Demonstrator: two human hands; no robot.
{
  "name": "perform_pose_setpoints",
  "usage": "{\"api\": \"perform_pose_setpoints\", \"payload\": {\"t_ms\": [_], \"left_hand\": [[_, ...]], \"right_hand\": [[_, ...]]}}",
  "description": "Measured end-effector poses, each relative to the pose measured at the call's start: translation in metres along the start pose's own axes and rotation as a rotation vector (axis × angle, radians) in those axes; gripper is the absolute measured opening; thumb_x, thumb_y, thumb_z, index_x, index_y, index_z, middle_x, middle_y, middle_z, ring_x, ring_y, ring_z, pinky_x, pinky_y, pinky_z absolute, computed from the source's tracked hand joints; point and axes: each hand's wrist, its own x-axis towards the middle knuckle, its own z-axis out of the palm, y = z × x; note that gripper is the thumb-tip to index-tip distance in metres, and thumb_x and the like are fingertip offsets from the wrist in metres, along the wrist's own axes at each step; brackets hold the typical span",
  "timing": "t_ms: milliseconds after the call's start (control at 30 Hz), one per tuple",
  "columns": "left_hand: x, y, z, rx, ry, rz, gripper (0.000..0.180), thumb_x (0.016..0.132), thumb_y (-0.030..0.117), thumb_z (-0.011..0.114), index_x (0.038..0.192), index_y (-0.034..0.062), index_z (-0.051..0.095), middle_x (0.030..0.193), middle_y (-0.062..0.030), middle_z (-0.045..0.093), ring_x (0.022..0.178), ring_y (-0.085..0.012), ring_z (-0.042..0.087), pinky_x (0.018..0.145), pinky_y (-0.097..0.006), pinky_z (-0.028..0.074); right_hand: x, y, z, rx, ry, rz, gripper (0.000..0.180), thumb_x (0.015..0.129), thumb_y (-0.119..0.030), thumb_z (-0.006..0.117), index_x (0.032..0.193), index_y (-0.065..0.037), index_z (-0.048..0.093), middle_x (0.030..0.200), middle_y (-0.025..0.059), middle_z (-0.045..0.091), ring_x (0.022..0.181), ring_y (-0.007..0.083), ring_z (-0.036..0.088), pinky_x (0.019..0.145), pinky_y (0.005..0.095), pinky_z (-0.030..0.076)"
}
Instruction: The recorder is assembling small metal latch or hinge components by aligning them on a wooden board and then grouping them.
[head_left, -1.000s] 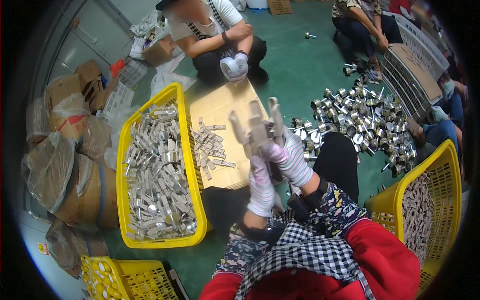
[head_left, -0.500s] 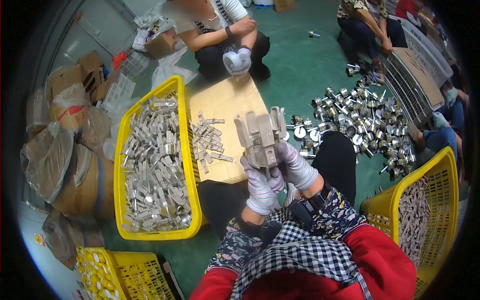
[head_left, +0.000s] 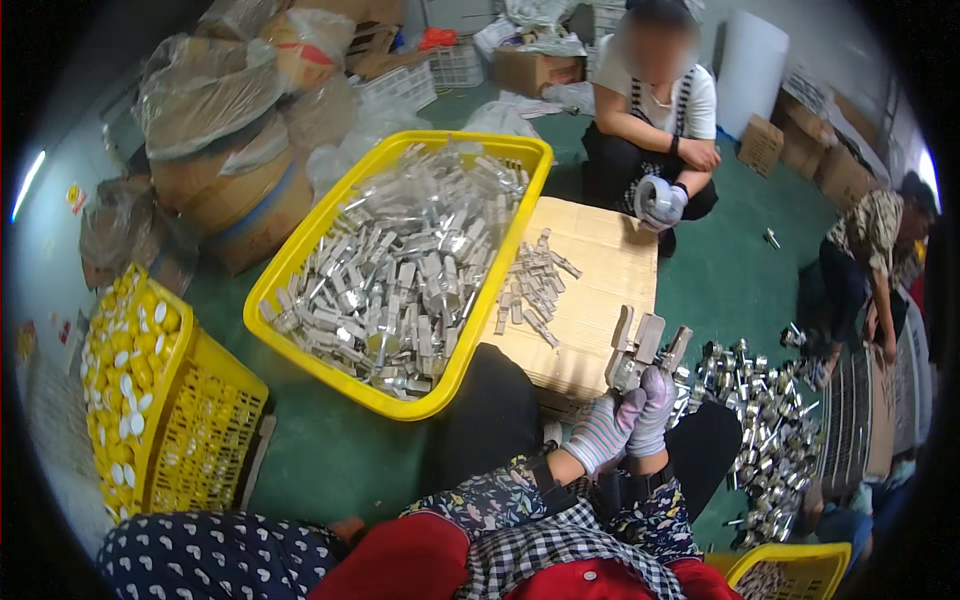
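Both my hands wear striped knit gloves and are close together above my lap. My left hand (head_left: 602, 434) and my right hand (head_left: 654, 412) are closed around a bunch of grey clip-like plastic parts (head_left: 648, 340), whose flat tabs stick up past the fingers. The lower ends of these parts are hidden in the gloves. Just beyond, similar grey parts (head_left: 540, 283) lie loosely on a cardboard-topped surface (head_left: 590, 370). A yellow basket (head_left: 497, 290) heaped with grey-and-metal pieces (head_left: 400, 285) stands to the left of it.
At the left is a yellow crate (head_left: 205, 430) of yellow-and-white pieces. Metal cup-shaped parts (head_left: 775, 430) are piled on the floor at right, near another yellow basket (head_left: 835, 565). A co-worker (head_left: 655, 120) crouches opposite, holding a tape roll (head_left: 652, 195). A dotted-fabric person (head_left: 220, 560) sits close at lower left.
The view has swung left, so the baskets and hands appear further right. My hands still hold the grey parts, now lower and closer together around them.
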Motion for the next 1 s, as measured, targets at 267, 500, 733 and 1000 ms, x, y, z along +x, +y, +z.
{"api": "perform_pose_setpoints", "payload": {"t_ms": [267,500,733,1000], "left_hand": [[0.009,-0.008,-0.033,0.149,-0.028,-0.088,0.072,0.085,0.066,0.029,0.087,0.0018,0.062,0.079,-0.0277,0.060,0.080,-0.0434,0.058,0.070,-0.049,0.046],[0.006,-0.040,-0.052,-0.831,-0.226,-0.181,0.058,0.088,0.062,0.036,0.079,0.0068,0.054,0.066,-0.0005,0.050,0.054,-0.0066,0.044,0.048,-0.021,0.036],[-0.009,-0.019,-0.063,-0.349,-0.141,0.059,0.036,0.095,0.040,0.039,0.093,0.0052,0.049,0.064,-0.0010,0.049,0.056,-0.0103,0.048,0.052,-0.027,0.040],[0.023,-0.017,-0.110,-0.167,-0.209,0.022,0.019,0.074,0.007,0.054,0.092,0.0033,0.054,0.077,-0.0124,0.052,0.069,-0.0270,0.055,0.059,-0.035,0.046]], "right_hand": [[0.010,0.035,0.012,0.027,-0.204,0.232,0.024,0.087,-0.027,0.050,0.073,-0.008,0.051,0.072,-0.0021,0.049,0.067,0.0088,0.043,0.061,0.0245,0.038],[0.009,0.045,0.009,0.543,-0.527,0.607,0.057,0.078,-0.051,0.061,0.113,-0.006,0.053,0.096,0.0078,0.062,0.075,0.0188,0.059,0.069,0.0300,0.048],[0.012,0.004,0.040,0.475,-0.243,0.409,0.043,0.082,-0.045,0.059,0.100,-0.006,0.057,0.083,0.0049,0.063,0.074,0.0179,0.062,0.070,0.0319,0.051],[0.033,-0.010,0.022,0.232,-0.430,0.728,0.060,0.088,-0.049,0.048,0.124,-0.001,0.044,0.108,0.0129,0.058,0.088,0.0225,0.059,0.078,0.0353,0.048]]}}
